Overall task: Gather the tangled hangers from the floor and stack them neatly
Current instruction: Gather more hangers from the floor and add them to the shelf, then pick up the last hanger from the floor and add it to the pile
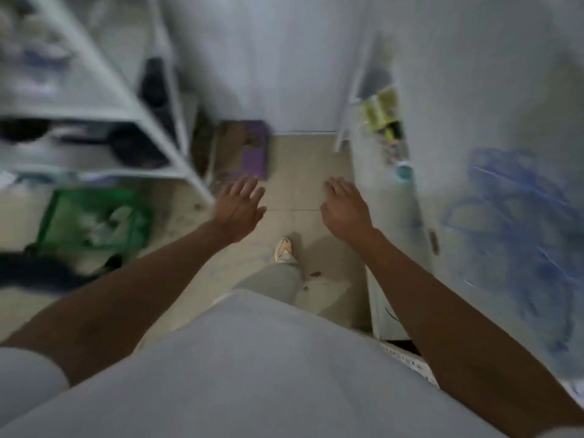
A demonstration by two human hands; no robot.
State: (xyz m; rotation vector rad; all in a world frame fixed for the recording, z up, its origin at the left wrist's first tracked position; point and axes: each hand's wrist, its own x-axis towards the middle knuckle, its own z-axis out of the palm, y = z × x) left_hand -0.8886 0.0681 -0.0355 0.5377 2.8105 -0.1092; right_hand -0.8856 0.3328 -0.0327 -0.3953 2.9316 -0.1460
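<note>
Both bare arms reach forward and down over the pale beige tiled floor (294, 172), elbows nearly straight. The left hand (238, 205) sits at about 11 o'clock from the frame's centre, palm down, fingers spread and extended, holding nothing. The right hand (346, 208) sits at about 1 o'clock, also palm down, its fingers loosely curled downward and empty; the two hands are apart, with bare tile between them.

Below them, at 6 o'clock, a grey trouser leg ends in a pale shoe with a yellow-orange mark (285, 250) planted on the tile, and a white shirt (252, 358) fills the bottom of the view.

The whole view is motion-blurred. A white metal shelving frame (126, 99) stands at 10 o'clock, a green plastic crate (94, 219) on the floor at 9 o'clock, and a purple flat box (252, 153) at 12 o'clock just beyond the left hand. A tangle of blue shapes (512, 235) at 3 o'clock may be the hangers, though I cannot tell for sure.
</note>
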